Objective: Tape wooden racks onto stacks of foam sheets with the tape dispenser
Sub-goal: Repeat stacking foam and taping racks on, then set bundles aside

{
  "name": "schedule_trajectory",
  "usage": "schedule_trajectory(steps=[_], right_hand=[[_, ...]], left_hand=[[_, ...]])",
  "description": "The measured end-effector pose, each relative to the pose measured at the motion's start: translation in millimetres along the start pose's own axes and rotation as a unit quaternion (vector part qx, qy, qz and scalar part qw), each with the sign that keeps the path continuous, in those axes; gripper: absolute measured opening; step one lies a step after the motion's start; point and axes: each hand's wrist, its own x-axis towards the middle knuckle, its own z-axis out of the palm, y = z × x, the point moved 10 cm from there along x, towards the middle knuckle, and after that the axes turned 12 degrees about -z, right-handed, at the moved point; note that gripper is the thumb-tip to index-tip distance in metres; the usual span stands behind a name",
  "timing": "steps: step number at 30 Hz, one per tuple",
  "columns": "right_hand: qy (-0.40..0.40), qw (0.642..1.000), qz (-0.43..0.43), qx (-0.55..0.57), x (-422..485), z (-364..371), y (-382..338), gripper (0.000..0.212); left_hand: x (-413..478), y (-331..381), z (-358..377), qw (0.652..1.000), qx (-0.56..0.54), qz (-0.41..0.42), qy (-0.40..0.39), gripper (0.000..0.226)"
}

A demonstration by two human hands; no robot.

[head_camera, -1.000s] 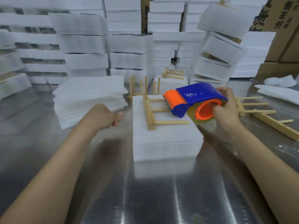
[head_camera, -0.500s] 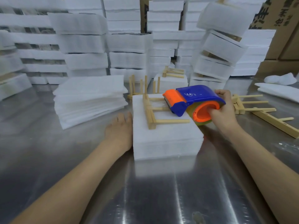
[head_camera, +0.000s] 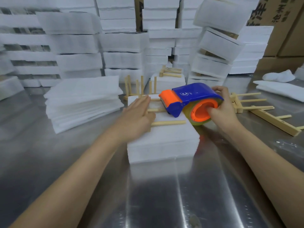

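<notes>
Two hands are engaged. Left hand [head_camera: 136,117] lies flat, fingers straight, pressing the wooden rack [head_camera: 167,123] onto the foam stack [head_camera: 164,142] mid-table. Right hand [head_camera: 222,111] grips the tape dispenser [head_camera: 192,96] over the stack's right edge, fingers hooked in its orange core. Foam judged light, soft, easily dented; rack stiff, liable to slide, best pinned at its spine. Dispenser bears a circled "C"; carton [head_camera: 271,12] characters are cut off.

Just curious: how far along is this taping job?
Done, seemingly: white foam bundles piled behind. In hand: left hand presses a pale wooden rack onto a white foam-sheet stack; right hand holds the blue-and-orange tape dispenser. Left: loose wooden racks alongside.
</notes>
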Motion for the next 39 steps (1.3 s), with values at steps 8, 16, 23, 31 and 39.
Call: schedule_trajectory(steps=[8,16,23,31,39], right_hand=[[0.028,0.997,-0.033,-0.061,14,-31,-3,0.075],[0.117,0.982,0.023,-0.149,5,-112,33,0.072],[0.102,0.983,0.002,-0.150,5,-123,39,0.056],[0.082,0.989,0.000,-0.121,8,-119,42,0.054],[0.082,0.994,0.010,-0.068,6,-123,42,0.055]], left_hand=[[0,0,1,0.995,0.093,-0.028,0.008,0.060],[7,-9,5,0.993,0.113,-0.037,-0.004,0.058],[6,-8,4,0.988,0.147,-0.053,0.001,0.059],[28,59,-4,0.926,0.349,-0.141,-0.033,0.056],[55,118,81,0.945,0.324,-0.020,0.035,0.050]])
